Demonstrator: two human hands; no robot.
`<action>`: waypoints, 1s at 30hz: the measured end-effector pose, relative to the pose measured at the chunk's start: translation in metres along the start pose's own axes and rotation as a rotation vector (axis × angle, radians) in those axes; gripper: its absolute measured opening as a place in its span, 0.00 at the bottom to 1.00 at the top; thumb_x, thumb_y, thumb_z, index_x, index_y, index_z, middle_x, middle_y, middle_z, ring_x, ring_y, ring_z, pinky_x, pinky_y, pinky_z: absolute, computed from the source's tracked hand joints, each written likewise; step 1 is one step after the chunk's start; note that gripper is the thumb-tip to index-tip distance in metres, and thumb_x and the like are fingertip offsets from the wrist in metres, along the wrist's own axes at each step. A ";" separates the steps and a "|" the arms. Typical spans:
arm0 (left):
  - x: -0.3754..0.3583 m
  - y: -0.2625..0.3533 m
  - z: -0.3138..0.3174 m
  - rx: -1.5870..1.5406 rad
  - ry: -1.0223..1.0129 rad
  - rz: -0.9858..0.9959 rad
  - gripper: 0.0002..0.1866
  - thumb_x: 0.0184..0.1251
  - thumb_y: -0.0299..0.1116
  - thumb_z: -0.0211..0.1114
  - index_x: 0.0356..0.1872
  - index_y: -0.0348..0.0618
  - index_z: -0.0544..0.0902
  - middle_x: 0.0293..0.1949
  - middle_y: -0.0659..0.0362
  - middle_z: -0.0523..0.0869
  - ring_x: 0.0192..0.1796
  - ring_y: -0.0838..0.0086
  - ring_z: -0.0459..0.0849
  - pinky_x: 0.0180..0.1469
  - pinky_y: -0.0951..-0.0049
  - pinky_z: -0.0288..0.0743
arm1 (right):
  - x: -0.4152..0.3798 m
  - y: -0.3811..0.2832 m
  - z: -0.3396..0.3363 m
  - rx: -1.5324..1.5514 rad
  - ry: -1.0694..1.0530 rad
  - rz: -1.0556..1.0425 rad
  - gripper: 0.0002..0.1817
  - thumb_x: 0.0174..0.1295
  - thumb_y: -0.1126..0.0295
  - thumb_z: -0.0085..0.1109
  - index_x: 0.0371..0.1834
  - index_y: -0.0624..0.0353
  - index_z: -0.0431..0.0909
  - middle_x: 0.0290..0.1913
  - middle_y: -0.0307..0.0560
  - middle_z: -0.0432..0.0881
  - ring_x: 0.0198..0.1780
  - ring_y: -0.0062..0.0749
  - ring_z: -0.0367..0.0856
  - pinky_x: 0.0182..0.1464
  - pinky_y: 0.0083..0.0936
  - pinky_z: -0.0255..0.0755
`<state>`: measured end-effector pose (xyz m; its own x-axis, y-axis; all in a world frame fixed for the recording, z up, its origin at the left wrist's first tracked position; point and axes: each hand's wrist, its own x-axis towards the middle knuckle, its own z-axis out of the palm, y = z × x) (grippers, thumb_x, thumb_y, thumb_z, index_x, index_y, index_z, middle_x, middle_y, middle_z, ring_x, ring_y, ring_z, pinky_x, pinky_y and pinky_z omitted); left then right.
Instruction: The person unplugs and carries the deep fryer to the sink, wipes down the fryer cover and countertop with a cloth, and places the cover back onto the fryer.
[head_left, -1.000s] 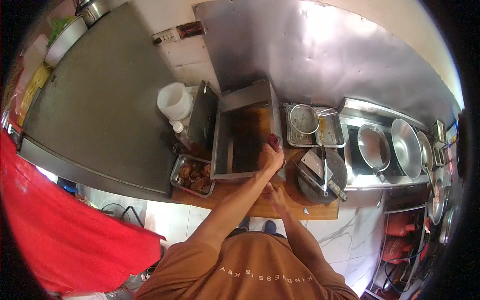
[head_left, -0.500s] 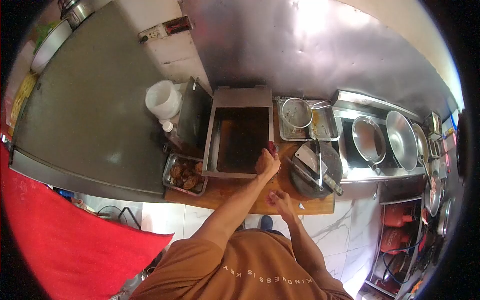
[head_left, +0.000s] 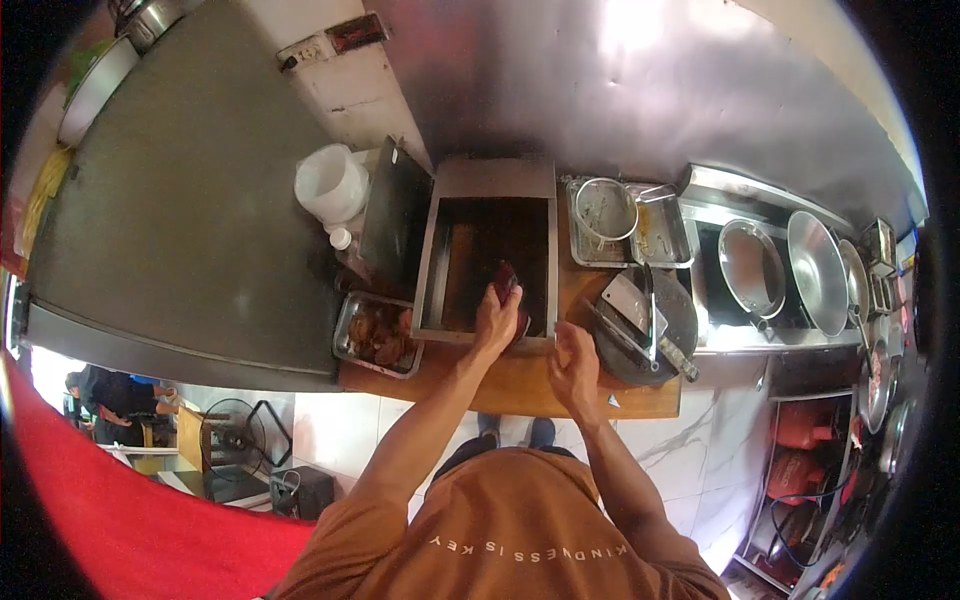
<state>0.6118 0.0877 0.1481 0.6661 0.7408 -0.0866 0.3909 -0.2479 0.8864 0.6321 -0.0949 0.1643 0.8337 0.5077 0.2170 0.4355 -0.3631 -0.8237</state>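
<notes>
My left hand (head_left: pixel 493 322) is over the near side of a rectangular steel fryer-like tank (head_left: pixel 545 240) filled with dark liquid. Its fingers are closed around a bunched dark red cloth-like thing (head_left: pixel 507 272), which sticks out above and below the grip. Just outside the tank's near right corner is my right hand (head_left: pixel 574 368), fingers loosely bent and apart, with nothing visible in it. To its right, a cleaver (head_left: pixel 628 300) and other knives lie on a round dark chopping board (head_left: pixel 675 315).
A metal tray of browned meat pieces (head_left: pixel 378 332) stands left of the tank. Behind the board, a strainer (head_left: pixel 606 210) rests on steel trays (head_left: pixel 662 235). Pans (head_left: pixel 752 268) sit on the stove at right. A white bucket (head_left: pixel 331 184) and bottle (head_left: pixel 341 240) stand at back left.
My left hand has moved left with the dark red thing, from the tank's right rim to over its near side. My right hand has moved up toward the tank's corner. The view has shifted slightly.
</notes>
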 end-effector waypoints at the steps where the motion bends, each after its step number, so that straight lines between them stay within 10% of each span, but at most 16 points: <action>1: -0.004 -0.010 -0.002 0.085 0.023 0.072 0.27 0.74 0.48 0.61 0.56 0.29 0.75 0.51 0.36 0.83 0.56 0.39 0.82 0.59 0.49 0.75 | 0.003 -0.003 0.002 -0.101 0.004 -0.173 0.26 0.55 0.81 0.62 0.61 0.57 0.77 0.58 0.55 0.79 0.60 0.51 0.77 0.64 0.40 0.73; 5: -0.007 -0.056 -0.011 0.373 0.140 0.327 0.24 0.76 0.44 0.60 0.56 0.28 0.75 0.52 0.36 0.82 0.56 0.39 0.81 0.59 0.49 0.74 | 0.013 -0.007 0.030 -0.193 -0.295 -0.398 0.32 0.52 0.82 0.62 0.65 0.63 0.73 0.70 0.58 0.70 0.72 0.56 0.66 0.75 0.47 0.62; 21: 0.009 -0.033 -0.034 0.273 -0.197 -0.023 0.30 0.77 0.52 0.56 0.59 0.28 0.75 0.58 0.33 0.81 0.60 0.38 0.81 0.60 0.48 0.74 | 0.020 0.035 0.064 -0.257 -0.351 -0.482 0.15 0.62 0.74 0.63 0.52 0.66 0.79 0.41 0.58 0.84 0.52 0.56 0.80 0.70 0.50 0.65; 30: 0.120 0.036 0.024 0.023 0.010 0.505 0.25 0.76 0.43 0.62 0.60 0.32 0.70 0.55 0.38 0.76 0.59 0.42 0.75 0.64 0.48 0.66 | 0.007 0.070 0.089 -0.166 -0.217 -0.485 0.16 0.63 0.76 0.59 0.55 0.66 0.78 0.46 0.58 0.84 0.56 0.54 0.80 0.74 0.48 0.64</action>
<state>0.7211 0.1522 0.1585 0.7698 0.5308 0.3546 0.0354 -0.5902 0.8065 0.6383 -0.0465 0.0617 0.4424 0.7905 0.4235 0.8145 -0.1566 -0.5586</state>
